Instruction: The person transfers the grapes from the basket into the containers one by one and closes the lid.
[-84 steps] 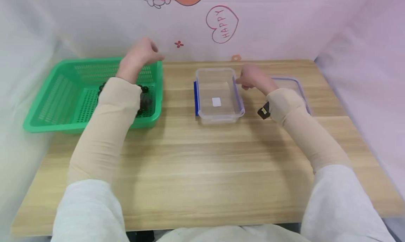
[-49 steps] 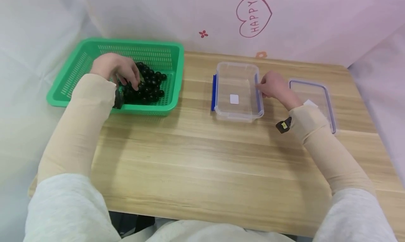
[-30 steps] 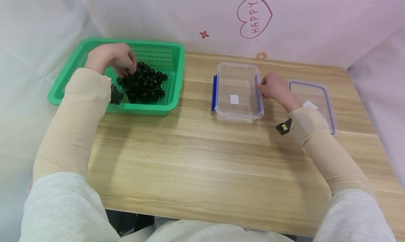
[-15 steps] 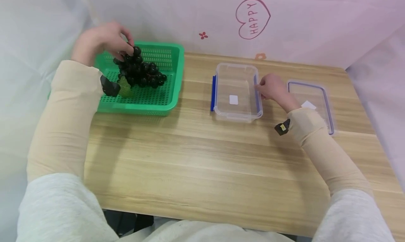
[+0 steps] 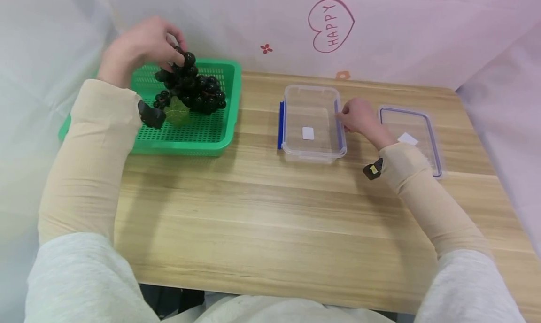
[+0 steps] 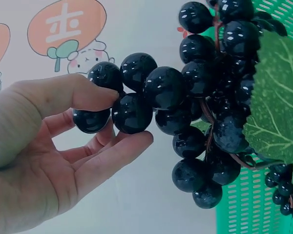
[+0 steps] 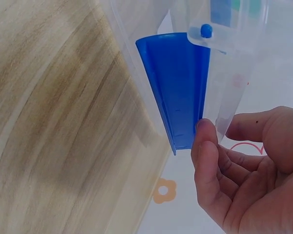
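My left hand (image 5: 145,46) pinches the end grapes of a bunch of dark, glossy grapes (image 5: 200,90). The bunch hangs over the green basket (image 5: 177,148), tilted down to the right. A green leaf (image 6: 278,102) hangs from it in the left wrist view, with a smaller grape cluster (image 6: 288,195) lower down. At the right side of a clear plastic container (image 5: 313,153), my right hand (image 5: 361,119) pinches the rim with thumb and fingers. Beside those fingertips is a blue locking flap (image 7: 178,92), swung down. The container is uncovered, with a white square label (image 5: 308,134).
A clear lid with a blue seal (image 5: 432,142) lies on the wooden table (image 5: 270,219), partly behind the right forearm. White printed cloth (image 5: 287,36) stands along the table's back edge. The basket fills the back left.
My left hand reached into the basket, took hold of the grape bunch and raised it up and slightly right. My right hand stays at the container's right edge.
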Tool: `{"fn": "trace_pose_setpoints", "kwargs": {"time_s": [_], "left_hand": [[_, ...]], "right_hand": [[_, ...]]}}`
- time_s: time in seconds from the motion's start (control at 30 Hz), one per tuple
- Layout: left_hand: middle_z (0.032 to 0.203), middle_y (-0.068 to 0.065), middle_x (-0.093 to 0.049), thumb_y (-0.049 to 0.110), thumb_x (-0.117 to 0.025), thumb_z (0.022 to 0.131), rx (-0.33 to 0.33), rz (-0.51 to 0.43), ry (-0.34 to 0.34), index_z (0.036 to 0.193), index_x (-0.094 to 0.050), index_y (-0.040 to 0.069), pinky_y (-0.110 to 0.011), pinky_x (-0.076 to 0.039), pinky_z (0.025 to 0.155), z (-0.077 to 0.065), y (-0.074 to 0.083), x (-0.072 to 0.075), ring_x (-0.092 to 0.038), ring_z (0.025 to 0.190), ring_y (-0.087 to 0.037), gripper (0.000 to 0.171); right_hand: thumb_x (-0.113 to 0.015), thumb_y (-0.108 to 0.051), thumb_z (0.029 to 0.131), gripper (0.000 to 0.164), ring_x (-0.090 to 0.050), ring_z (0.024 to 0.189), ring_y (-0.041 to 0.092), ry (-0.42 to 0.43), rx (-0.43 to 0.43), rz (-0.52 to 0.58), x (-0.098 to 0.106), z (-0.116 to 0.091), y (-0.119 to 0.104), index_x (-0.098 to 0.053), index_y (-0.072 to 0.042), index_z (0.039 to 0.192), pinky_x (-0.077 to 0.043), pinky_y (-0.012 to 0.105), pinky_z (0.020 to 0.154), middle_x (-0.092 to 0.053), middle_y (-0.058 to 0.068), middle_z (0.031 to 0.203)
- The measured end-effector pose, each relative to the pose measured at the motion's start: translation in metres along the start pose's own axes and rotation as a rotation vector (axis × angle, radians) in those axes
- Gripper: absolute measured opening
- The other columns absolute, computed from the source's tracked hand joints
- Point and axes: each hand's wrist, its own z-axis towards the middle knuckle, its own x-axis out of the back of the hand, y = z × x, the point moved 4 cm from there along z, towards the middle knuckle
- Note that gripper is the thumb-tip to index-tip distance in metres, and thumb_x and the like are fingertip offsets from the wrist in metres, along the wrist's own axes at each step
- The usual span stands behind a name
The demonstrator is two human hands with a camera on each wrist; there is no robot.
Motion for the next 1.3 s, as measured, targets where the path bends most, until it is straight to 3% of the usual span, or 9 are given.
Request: {"fn": "trace_pose_setpoints", "kwargs": {"time_s": [0.07,0.17,0.3,0.37,0.5,0.73,1.03,1.17,1.3], "left_hand": [[0.124,-0.019,-0.054,0.016,-0.055,0.090,-0.008,0.005,0.024,0.119,-0.051,0.005,-0.051,-0.042,0.096,0.000,0.004,0.002,-0.059,0.063,-0.004,0.031],[0.116,-0.015,-0.056,0.016,-0.055,0.090,-0.022,0.029,0.064,0.117,-0.052,0.006,-0.044,-0.045,0.086,0.000,0.009,0.005,-0.058,0.061,-0.005,0.029],[0.101,-0.008,-0.056,0.015,-0.055,0.089,-0.045,0.062,0.119,0.116,-0.053,0.007,-0.033,-0.039,0.070,0.000,0.017,0.010,-0.056,0.063,-0.007,0.029],[0.097,-0.008,-0.055,0.016,-0.055,0.089,-0.062,0.078,0.145,0.117,-0.054,0.007,-0.033,-0.038,0.068,0.000,0.021,0.012,-0.054,0.066,-0.012,0.030],[0.099,-0.010,-0.051,0.015,-0.053,0.089,-0.098,0.098,0.189,0.118,-0.055,0.004,-0.036,-0.036,0.071,-0.002,0.027,0.013,-0.047,0.080,-0.025,0.031],[0.131,-0.023,-0.047,0.013,-0.053,0.088,-0.134,0.060,0.243,0.118,-0.055,0.001,-0.050,-0.036,0.091,-0.005,0.037,0.015,-0.039,0.111,-0.036,0.031],[0.131,-0.020,-0.049,0.013,-0.054,0.089,-0.150,0.067,0.247,0.117,-0.056,0.003,-0.029,-0.038,0.075,0.000,0.059,0.010,-0.043,0.101,-0.028,0.030],[0.130,-0.017,-0.050,0.013,-0.055,0.089,-0.166,0.063,0.236,0.116,-0.057,0.005,-0.030,-0.040,0.076,0.005,0.071,0.006,-0.044,0.101,-0.027,0.029],[0.129,-0.016,-0.051,0.013,-0.054,0.089,-0.184,0.059,0.226,0.115,-0.056,0.005,-0.036,-0.045,0.086,0.008,0.084,0.000,-0.046,0.106,-0.029,0.027]], "right_hand": [[-0.051,-0.019,0.095,0.033,-0.059,0.058,0.014,-0.003,-0.003,0.004,0.000,-0.001,-0.001,-0.062,0.011,0.103,-0.046,0.022,0.049,-0.068,0.024,0.087],[-0.051,-0.019,0.095,0.033,-0.059,0.058,0.015,-0.005,-0.005,0.004,0.000,-0.002,-0.001,-0.062,0.011,0.104,-0.046,0.023,0.050,-0.067,0.024,0.088],[-0.051,-0.019,0.095,0.034,-0.061,0.061,0.018,-0.003,-0.008,0.007,0.000,-0.002,-0.002,-0.062,0.011,0.104,-0.046,0.022,0.050,-0.067,0.024,0.089],[-0.051,-0.020,0.095,0.034,-0.062,0.063,0.020,-0.004,-0.013,0.016,-0.001,-0.001,-0.001,-0.062,0.011,0.105,-0.046,0.022,0.050,-0.067,0.024,0.089],[-0.051,-0.020,0.095,0.035,-0.061,0.064,0.019,-0.008,-0.020,0.033,-0.003,0.002,0.001,-0.061,0.011,0.107,-0.047,0.022,0.051,-0.067,0.022,0.089],[-0.052,-0.018,0.095,0.034,-0.059,0.059,0.015,0.015,-0.007,0.034,-0.003,0.002,0.003,-0.062,0.012,0.105,-0.047,0.023,0.050,-0.067,0.022,0.086],[-0.052,-0.019,0.095,0.033,-0.058,0.057,0.014,0.031,-0.001,0.029,-0.004,-0.003,0.002,-0.063,0.011,0.102,-0.046,0.023,0.049,-0.067,0.020,0.081],[-0.052,-0.019,0.094,0.032,-0.058,0.056,0.013,0.052,0.004,0.024,-0.004,-0.003,0.001,-0.064,0.011,0.100,-0.046,0.023,0.049,-0.068,0.022,0.082],[-0.052,-0.019,0.094,0.032,-0.059,0.056,0.013,0.064,0.007,0.028,-0.006,-0.003,0.000,-0.064,0.010,0.100,-0.047,0.022,0.050,-0.068,0.025,0.089]]}}
